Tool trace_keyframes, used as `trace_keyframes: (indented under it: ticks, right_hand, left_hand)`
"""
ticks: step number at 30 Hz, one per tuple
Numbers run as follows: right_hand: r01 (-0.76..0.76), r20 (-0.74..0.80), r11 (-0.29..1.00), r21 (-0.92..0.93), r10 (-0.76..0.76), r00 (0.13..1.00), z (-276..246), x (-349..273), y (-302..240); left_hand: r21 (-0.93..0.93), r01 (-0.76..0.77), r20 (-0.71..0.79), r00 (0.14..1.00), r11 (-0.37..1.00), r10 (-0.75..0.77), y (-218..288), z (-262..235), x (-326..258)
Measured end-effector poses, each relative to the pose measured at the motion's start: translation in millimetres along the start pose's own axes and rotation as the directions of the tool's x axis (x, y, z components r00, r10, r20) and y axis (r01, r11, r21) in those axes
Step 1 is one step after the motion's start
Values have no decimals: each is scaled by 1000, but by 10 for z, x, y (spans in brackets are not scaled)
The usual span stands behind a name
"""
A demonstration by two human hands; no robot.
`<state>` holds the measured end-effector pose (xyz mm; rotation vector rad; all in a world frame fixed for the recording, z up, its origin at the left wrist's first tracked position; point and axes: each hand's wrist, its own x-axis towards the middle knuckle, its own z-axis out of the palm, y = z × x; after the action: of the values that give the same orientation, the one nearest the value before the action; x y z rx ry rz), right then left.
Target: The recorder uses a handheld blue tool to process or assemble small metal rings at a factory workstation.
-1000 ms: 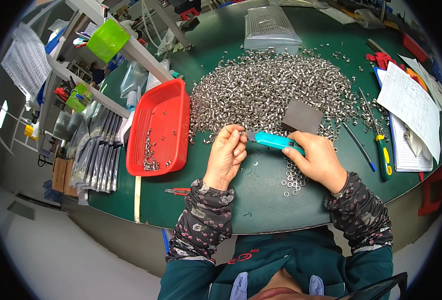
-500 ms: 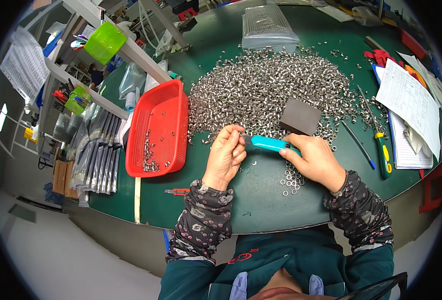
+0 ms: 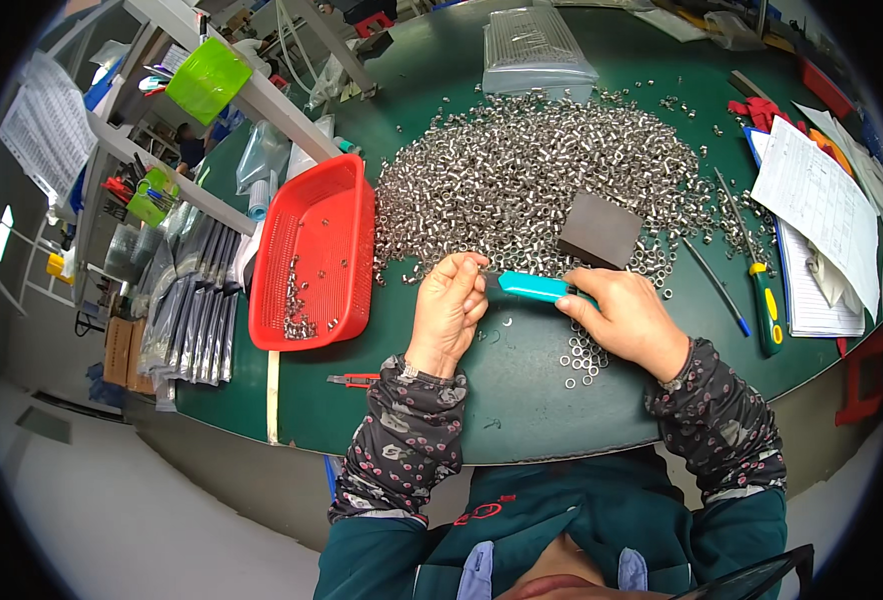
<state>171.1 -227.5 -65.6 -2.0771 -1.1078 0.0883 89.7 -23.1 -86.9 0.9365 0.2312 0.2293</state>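
Observation:
My right hand (image 3: 627, 315) is closed round the turquoise handle of a utility knife (image 3: 534, 287). The knife points left, its tip reaching the fingertips of my left hand (image 3: 448, 310). Thumb and forefinger of that hand are pinched together at the tip; whatever small piece they hold is mostly hidden. Beyond both hands spreads a large heap of small shiny metal rings (image 3: 522, 170). A dark rectangular block (image 3: 602, 232) rests at the heap's near right side. Just below my right hand lies a small group of loose rings (image 3: 584, 358).
At left, a red plastic basket (image 3: 364, 250) holds several metal pieces. A small red cutter (image 3: 354, 380) lies by my left sleeve. To the right are a pen (image 3: 717, 287), a green-and-yellow handled screwdriver (image 3: 767, 310) and papers (image 3: 820, 205). Bagged parts (image 3: 537, 50) sit behind the heap.
The knife has turned slightly in my right hand and its handle sits a little lower. My left hand stays pinched in nearly the same place. The red basket appears shifted very slightly left.

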Motion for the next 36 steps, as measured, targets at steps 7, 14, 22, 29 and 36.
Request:
trace_keyframes:
  ticks: [7, 14, 22, 29, 36]
  right_hand:
    - [37, -35, 997, -73, -39, 999, 12, -6, -5]
    - [76, -112, 980, -184, -98, 989, 15, -7, -9]
    - [150, -166, 943, -298, -206, 964, 21, 7, 3]
    - [189, -193, 920, -345, -266, 944, 19, 3, 24]
    - [200, -173, 910, -363, -276, 945, 11, 10, 4]
  left_hand:
    - [-15, -12, -17, 1000, 1000, 12, -25, 0, 0]
    - [-4, -6, -36, 999, 1000, 6, -30, 11, 3]
    - [63, 2, -68, 998, 998, 2, -24, 22, -15]
    - [141, -13, -85, 996, 990, 25, -23, 65, -14]
    - [314, -12, -129, 990, 949, 55, 9, 44, -10]
